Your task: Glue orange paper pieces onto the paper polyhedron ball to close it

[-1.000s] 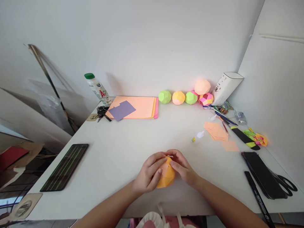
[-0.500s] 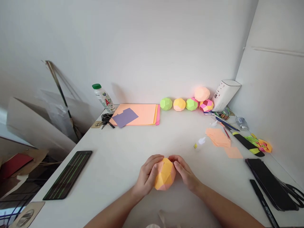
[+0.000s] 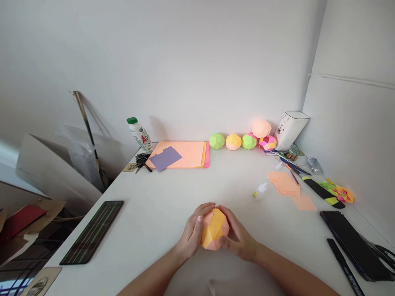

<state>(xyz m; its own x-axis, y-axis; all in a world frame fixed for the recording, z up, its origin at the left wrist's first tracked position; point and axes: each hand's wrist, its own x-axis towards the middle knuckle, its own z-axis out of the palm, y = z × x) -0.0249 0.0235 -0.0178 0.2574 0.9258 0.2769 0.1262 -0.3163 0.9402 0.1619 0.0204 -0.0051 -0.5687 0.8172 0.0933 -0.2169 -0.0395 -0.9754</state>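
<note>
An orange and peach faceted paper ball [image 3: 214, 231] sits between both my hands just above the white table [image 3: 160, 205] near its front edge. My left hand [image 3: 193, 234] cups its left side with the fingertips on top. My right hand [image 3: 239, 236] wraps around its right side and underneath. Loose peach paper pieces [image 3: 285, 183] lie to the right, and a small glue bottle [image 3: 259, 190] lies beside them.
Several finished paper balls [image 3: 243, 139] line the back wall beside a white box [image 3: 290, 129]. A paper stack [image 3: 182, 154], bottle [image 3: 140, 135] and keys [image 3: 142, 159] sit back left. A dark mat [image 3: 91, 231] lies left; phone [image 3: 354, 242], scissors [image 3: 384, 251] and pens [image 3: 321, 189] right.
The view has tilted upward, so everything sits lower in frame. My hands turned the ball; the right hand moved from its top to grip its right side and underside.
</note>
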